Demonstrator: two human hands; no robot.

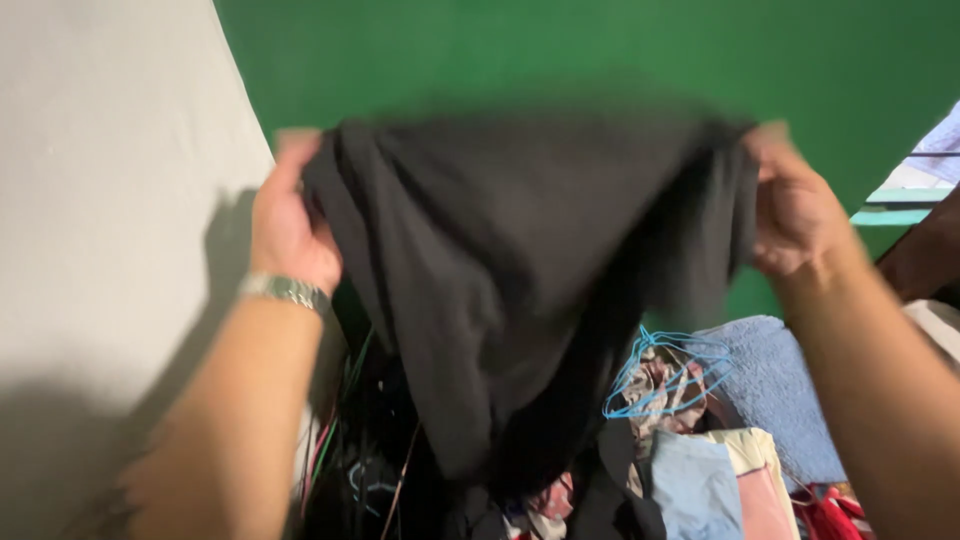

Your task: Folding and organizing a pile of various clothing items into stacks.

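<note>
Both hands lift a black garment (pixel 520 270) clear above a heaped laundry pile (pixel 690 460), a pale wall close at left. The left hand (pixel 290 225) and right hand (pixel 795 205) pinch its blurred, sagging upper corners.

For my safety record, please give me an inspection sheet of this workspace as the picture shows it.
Surface: hidden under a pile of clothes; none of it shows.
Job's things: black garment, held up and spread between both hands, blurred.
Clutter: blue wire hanger on the pile, light blue towel, pale folded clothes, more hangers at lower left.
Grippers: left hand grips the garment's left edge, a metal watch on its wrist; right hand grips the right edge.
Cables: nothing seen.
Surroundings: grey wall on the left, green wall behind.
</note>
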